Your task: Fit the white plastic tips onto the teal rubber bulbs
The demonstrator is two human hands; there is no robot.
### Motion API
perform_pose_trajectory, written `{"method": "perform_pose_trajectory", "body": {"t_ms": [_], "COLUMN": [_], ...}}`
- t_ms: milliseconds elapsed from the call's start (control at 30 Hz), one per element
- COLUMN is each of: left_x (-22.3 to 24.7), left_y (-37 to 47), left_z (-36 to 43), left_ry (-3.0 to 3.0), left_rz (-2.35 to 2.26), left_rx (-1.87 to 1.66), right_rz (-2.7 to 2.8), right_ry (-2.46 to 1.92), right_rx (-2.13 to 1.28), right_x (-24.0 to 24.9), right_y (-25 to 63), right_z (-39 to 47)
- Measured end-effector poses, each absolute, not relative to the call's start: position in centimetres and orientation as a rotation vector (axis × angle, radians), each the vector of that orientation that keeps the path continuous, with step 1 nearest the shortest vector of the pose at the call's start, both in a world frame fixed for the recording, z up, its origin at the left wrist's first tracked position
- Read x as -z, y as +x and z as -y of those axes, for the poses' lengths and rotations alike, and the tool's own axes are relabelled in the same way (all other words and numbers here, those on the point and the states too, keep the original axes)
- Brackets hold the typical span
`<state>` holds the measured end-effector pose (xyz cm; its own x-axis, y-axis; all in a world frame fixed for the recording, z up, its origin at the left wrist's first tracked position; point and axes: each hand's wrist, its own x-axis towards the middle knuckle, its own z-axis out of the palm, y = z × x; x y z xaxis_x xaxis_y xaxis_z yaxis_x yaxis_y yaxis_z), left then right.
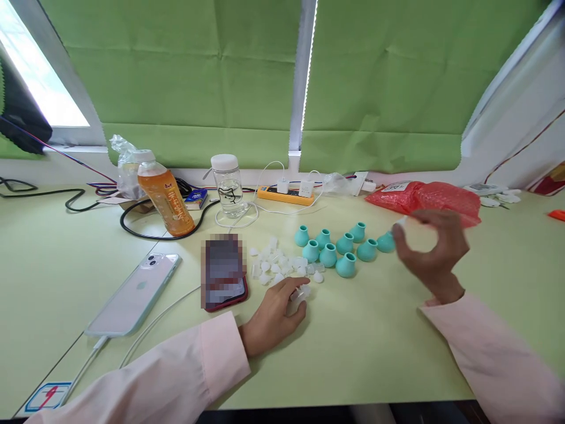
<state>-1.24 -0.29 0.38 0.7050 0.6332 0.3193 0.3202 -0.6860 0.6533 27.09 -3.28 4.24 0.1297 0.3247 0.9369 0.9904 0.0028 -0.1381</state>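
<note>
My left hand (274,312) rests low over the table, its thumb and fingers curled around a small clear plastic piece (301,292). Just beyond it lies a loose pile of small translucent white plastic pieces (276,265). On the right, my right hand (435,250) is raised, thumb and forefinger pinched on a small white plastic piece (401,221), partly hidden by the fingertips. Close by the right thumb stands a teal bulb-shaped cup with a narrow neck (385,242). Several more such teal cups (345,265) stand upright in a cluster between my hands.
A red-cased phone (227,294) and a white phone (136,294) with a cable lie left. Behind stand an orange drink bottle (170,203), a clear jar (229,191) and an orange power strip (285,196). A red plastic bag (424,197) lies back right.
</note>
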Motion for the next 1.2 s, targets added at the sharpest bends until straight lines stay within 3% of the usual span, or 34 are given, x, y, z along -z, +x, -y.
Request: {"method": "perform_pose_trajectory", "body": {"t_ms": [133, 233, 700, 1200], "left_x": [-0.5, -0.6, 0.2, -0.4], "left_y": [-1.2, -1.2, -1.1, -1.2], "left_z": [0.3, 0.4, -0.2, -0.1], "left_ry": [2.194, 2.082, 1.955, 1.908], "left_rz": [-0.769, -0.765, -0.758, -0.897], "left_rx": [-0.764, -0.771, -0.741, -0.855], "right_rz": [2.025, 2.2, 1.903, 2.043], "right_ry": [-1.224, -1.315, -1.278, -1.548], "right_rx": [0.609, 0.468, -0.183, 0.047], "right_x": [-2.3, -0.2, 0.8, 0.9], "right_y": [20.0, 16.9, 16.5, 16.7], "right_z": [3.9, 4.0, 3.8, 3.9]}}
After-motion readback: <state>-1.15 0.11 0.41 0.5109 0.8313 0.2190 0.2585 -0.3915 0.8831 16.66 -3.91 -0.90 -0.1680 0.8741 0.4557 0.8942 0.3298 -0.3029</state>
